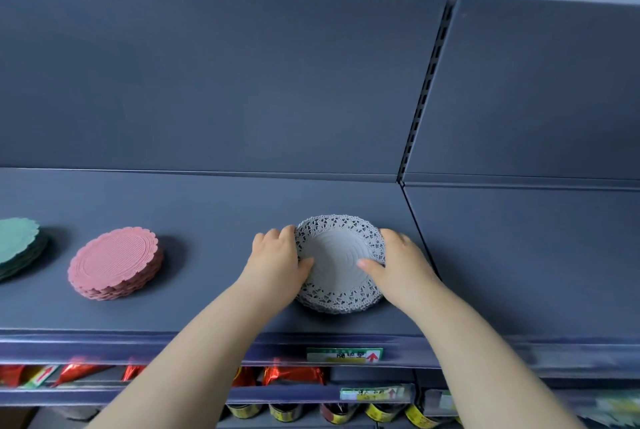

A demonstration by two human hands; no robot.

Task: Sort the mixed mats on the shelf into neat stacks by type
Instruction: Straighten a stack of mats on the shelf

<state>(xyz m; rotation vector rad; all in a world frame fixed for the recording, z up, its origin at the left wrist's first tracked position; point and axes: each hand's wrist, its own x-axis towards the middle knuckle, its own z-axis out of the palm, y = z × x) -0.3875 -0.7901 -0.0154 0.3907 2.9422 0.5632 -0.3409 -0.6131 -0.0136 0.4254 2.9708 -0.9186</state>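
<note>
Grey lace-edged mats (341,262) sit stacked at the centre of the frame on a dark shelf (207,207). The left hand (277,257) and right hand (401,262) grip the stack from either side, thumbs pressing on the top mat. To the left a pink stack (114,262) stands well apart, and a green stack (17,245) lies at the frame's left edge.
</note>
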